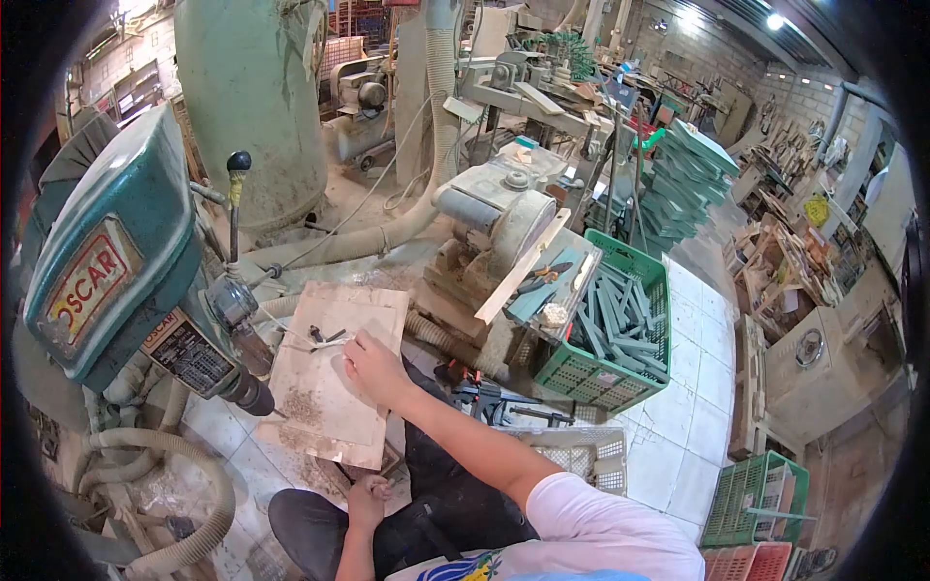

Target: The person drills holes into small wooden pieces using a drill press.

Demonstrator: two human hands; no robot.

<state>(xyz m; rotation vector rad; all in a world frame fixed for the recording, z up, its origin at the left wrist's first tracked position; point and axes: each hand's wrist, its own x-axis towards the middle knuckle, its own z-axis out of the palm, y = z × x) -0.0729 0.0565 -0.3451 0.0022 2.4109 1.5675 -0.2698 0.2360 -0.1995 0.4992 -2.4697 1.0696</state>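
My right hand [376,368] reaches over a flat wooden board [334,407], its fingers curled together near the board's upper middle. Just left of the fingertips lie a small dark metal piece [318,334] and a thin pale strip [331,344]; whether the fingers grip the strip cannot be made out. My left hand [368,496] is closed in a fist below the board's near edge, by my knee, and what it holds, if anything, is hidden. A green drill press [116,252] stands left, its chuck [254,395] low over the board. Sawdust [302,405] lies beside the bit.
A belt sander [494,218] stands beyond the board, with pliers [544,276] on a ledge beside it. Right of that is a green crate [605,373] of grey-green strips. Clamps [494,402] and a pale basket [581,450] sit near my leg. A ribbed hose [218,484] curls at lower left.
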